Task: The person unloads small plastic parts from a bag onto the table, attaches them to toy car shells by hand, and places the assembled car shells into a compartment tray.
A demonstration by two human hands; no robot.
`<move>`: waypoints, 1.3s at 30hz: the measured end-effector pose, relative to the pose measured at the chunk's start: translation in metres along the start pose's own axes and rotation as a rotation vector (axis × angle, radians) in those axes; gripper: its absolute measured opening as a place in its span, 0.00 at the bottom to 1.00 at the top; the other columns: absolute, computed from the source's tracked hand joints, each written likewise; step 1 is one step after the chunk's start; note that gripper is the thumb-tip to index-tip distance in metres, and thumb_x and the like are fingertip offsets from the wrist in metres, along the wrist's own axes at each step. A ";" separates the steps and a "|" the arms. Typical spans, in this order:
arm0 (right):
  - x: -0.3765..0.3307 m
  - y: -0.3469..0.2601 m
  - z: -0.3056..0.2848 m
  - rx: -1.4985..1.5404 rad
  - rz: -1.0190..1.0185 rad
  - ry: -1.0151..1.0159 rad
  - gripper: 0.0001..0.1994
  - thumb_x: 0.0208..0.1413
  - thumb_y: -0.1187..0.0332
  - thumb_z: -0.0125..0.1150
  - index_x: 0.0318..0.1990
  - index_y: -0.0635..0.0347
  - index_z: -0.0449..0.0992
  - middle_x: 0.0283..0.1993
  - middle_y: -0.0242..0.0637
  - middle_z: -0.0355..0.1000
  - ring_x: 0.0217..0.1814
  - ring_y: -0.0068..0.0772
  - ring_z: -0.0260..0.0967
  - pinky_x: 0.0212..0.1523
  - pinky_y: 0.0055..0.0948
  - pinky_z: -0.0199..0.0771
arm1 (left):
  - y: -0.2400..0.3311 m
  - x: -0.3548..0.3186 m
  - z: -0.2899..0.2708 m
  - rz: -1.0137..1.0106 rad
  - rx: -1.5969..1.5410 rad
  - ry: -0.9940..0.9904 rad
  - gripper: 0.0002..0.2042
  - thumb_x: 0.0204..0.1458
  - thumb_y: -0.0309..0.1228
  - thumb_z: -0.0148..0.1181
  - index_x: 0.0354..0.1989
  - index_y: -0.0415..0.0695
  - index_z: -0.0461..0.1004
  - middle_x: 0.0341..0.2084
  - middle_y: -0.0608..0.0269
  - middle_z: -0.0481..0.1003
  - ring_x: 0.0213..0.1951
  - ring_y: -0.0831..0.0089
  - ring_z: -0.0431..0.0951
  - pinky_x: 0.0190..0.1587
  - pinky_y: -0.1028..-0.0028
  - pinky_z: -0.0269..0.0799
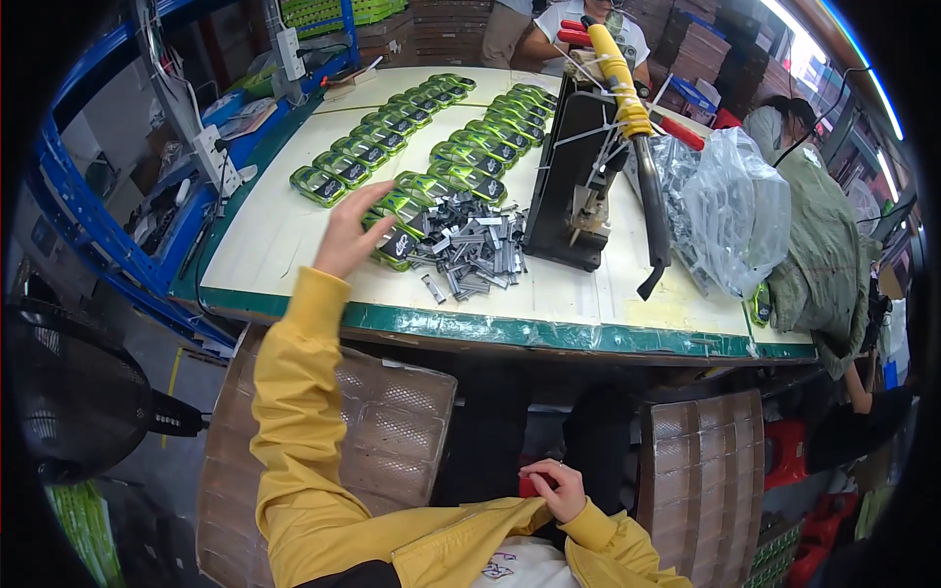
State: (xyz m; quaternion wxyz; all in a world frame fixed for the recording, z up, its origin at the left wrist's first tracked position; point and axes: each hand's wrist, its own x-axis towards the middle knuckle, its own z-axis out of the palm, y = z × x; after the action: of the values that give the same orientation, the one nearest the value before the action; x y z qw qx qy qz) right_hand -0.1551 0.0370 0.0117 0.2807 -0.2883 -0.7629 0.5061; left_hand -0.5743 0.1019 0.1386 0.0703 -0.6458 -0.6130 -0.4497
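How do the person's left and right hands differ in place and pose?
The left hand is over the tabletop, beside the green packages; the right hand is off the tabletop, close to the yellow jacket. The left hand's thumb and fingers are spread; the right hand's fingers are curled. Both emerge from yellow cuffs.

At eleven o'clock, the rounded green-and-black packs (361,150) look like glossy plastic; at two, the crumpled transparent bag (730,206) is shiny plastic; at three, the olive-green sack (818,245) seems rough woven cloth.
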 end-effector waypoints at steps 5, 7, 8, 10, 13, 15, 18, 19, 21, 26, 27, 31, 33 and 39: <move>0.029 -0.026 0.011 0.072 -0.008 -0.030 0.07 0.43 0.79 0.55 0.33 0.64 0.73 0.31 0.39 0.71 0.32 0.29 0.70 0.33 0.23 0.68 | -0.058 -0.022 -0.040 -0.337 -0.208 -0.339 0.42 0.28 0.30 0.68 0.57 0.46 0.52 0.49 0.50 0.62 0.53 0.64 0.61 0.55 0.71 0.54; 0.049 -0.041 0.017 0.028 -0.064 -0.034 0.09 0.42 0.80 0.56 0.34 0.63 0.72 0.30 0.38 0.70 0.32 0.31 0.69 0.34 0.25 0.69 | -0.059 -0.026 -0.039 -0.379 -0.183 -0.344 0.42 0.25 0.28 0.68 0.56 0.45 0.55 0.46 0.50 0.64 0.52 0.64 0.61 0.56 0.71 0.53; 0.061 -0.050 0.022 0.008 -0.201 -0.040 0.10 0.41 0.79 0.57 0.35 0.63 0.72 0.31 0.38 0.70 0.33 0.33 0.69 0.35 0.26 0.68 | -0.057 -0.029 -0.040 -0.364 -0.171 -0.328 0.41 0.25 0.28 0.68 0.55 0.45 0.57 0.45 0.52 0.65 0.51 0.64 0.62 0.55 0.71 0.54; 0.084 -0.062 0.032 -0.023 -0.400 -0.057 0.13 0.40 0.79 0.58 0.38 0.62 0.71 0.34 0.39 0.69 0.37 0.37 0.67 0.38 0.28 0.67 | -0.050 -0.030 -0.037 -0.306 0.028 -0.330 0.38 0.22 0.33 0.68 0.50 0.45 0.63 0.41 0.57 0.66 0.47 0.63 0.64 0.52 0.70 0.56; 0.116 -0.076 0.050 -0.030 -0.527 -0.071 0.16 0.38 0.78 0.59 0.39 0.60 0.70 0.39 0.39 0.67 0.41 0.39 0.65 0.41 0.29 0.66 | -0.051 -0.033 -0.036 -0.164 0.147 -0.362 0.38 0.21 0.36 0.68 0.50 0.46 0.63 0.42 0.58 0.66 0.48 0.63 0.63 0.53 0.69 0.54; 0.136 -0.089 0.062 -0.091 -0.595 0.009 0.17 0.36 0.78 0.59 0.39 0.60 0.70 0.40 0.38 0.66 0.42 0.39 0.64 0.42 0.30 0.66 | -0.050 -0.038 -0.035 -0.132 0.133 -0.331 0.38 0.21 0.38 0.68 0.50 0.47 0.62 0.43 0.59 0.66 0.49 0.62 0.62 0.55 0.68 0.50; 0.159 -0.098 0.075 -0.125 -0.630 0.074 0.17 0.36 0.79 0.58 0.39 0.60 0.70 0.42 0.38 0.66 0.44 0.40 0.62 0.46 0.32 0.63 | -0.045 -0.039 -0.034 -0.176 0.014 -0.369 0.40 0.23 0.38 0.68 0.53 0.47 0.59 0.45 0.59 0.65 0.49 0.62 0.62 0.55 0.68 0.50; 0.166 -0.100 0.078 -0.124 -0.637 0.075 0.17 0.36 0.79 0.58 0.39 0.60 0.70 0.42 0.38 0.66 0.44 0.40 0.62 0.46 0.32 0.63 | -0.048 -0.041 -0.035 -0.172 0.018 -0.365 0.40 0.23 0.38 0.68 0.53 0.47 0.59 0.45 0.59 0.65 0.49 0.62 0.62 0.55 0.68 0.50; 0.181 -0.103 0.080 -0.190 -0.679 0.134 0.17 0.37 0.78 0.57 0.39 0.59 0.69 0.42 0.38 0.64 0.44 0.42 0.61 0.46 0.34 0.62 | -0.050 -0.044 -0.035 -0.262 -0.280 -0.319 0.40 0.24 0.37 0.68 0.53 0.47 0.58 0.44 0.58 0.65 0.48 0.61 0.63 0.53 0.70 0.53; 0.211 -0.110 0.085 -0.289 -0.699 0.170 0.19 0.38 0.76 0.57 0.43 0.57 0.66 0.46 0.39 0.62 0.49 0.44 0.58 0.50 0.36 0.59 | -0.037 -0.040 -0.024 -0.169 0.013 -0.198 0.30 0.24 0.35 0.69 0.42 0.40 0.66 0.36 0.58 0.69 0.41 0.64 0.68 0.47 0.69 0.61; 0.213 -0.112 0.087 -0.287 -0.721 0.174 0.19 0.38 0.76 0.57 0.43 0.57 0.66 0.46 0.39 0.62 0.49 0.44 0.58 0.50 0.36 0.59 | -0.035 -0.042 -0.030 -0.159 0.026 -0.184 0.30 0.24 0.35 0.69 0.42 0.40 0.66 0.36 0.58 0.69 0.41 0.64 0.68 0.47 0.69 0.61; 0.213 -0.108 0.091 -0.400 -0.707 0.167 0.21 0.37 0.74 0.57 0.44 0.58 0.66 0.47 0.40 0.61 0.48 0.44 0.58 0.49 0.35 0.59 | -0.035 -0.056 -0.043 -0.189 0.078 0.018 0.27 0.23 0.30 0.70 0.38 0.39 0.68 0.33 0.56 0.70 0.35 0.63 0.71 0.38 0.72 0.67; 0.213 -0.104 0.093 -0.430 -0.686 0.168 0.22 0.38 0.72 0.58 0.45 0.57 0.65 0.48 0.39 0.61 0.48 0.43 0.58 0.50 0.36 0.59 | -0.025 -0.065 -0.051 -0.211 0.111 0.105 0.27 0.23 0.30 0.70 0.37 0.39 0.68 0.33 0.56 0.69 0.35 0.63 0.71 0.39 0.72 0.67; 0.203 -0.118 0.096 -0.412 -0.731 0.144 0.26 0.37 0.70 0.60 0.49 0.55 0.62 0.51 0.39 0.58 0.51 0.43 0.55 0.52 0.38 0.56 | 0.044 -0.086 -0.093 -0.184 0.256 0.282 0.26 0.22 0.26 0.69 0.36 0.38 0.67 0.33 0.55 0.69 0.36 0.60 0.71 0.39 0.71 0.67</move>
State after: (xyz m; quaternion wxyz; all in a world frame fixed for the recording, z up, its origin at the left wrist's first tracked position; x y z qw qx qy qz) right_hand -0.3800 0.0873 0.1177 0.4310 -0.0834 -0.8785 0.1888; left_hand -0.5693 -0.0313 0.1562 0.1957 -0.5037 -0.7054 -0.4587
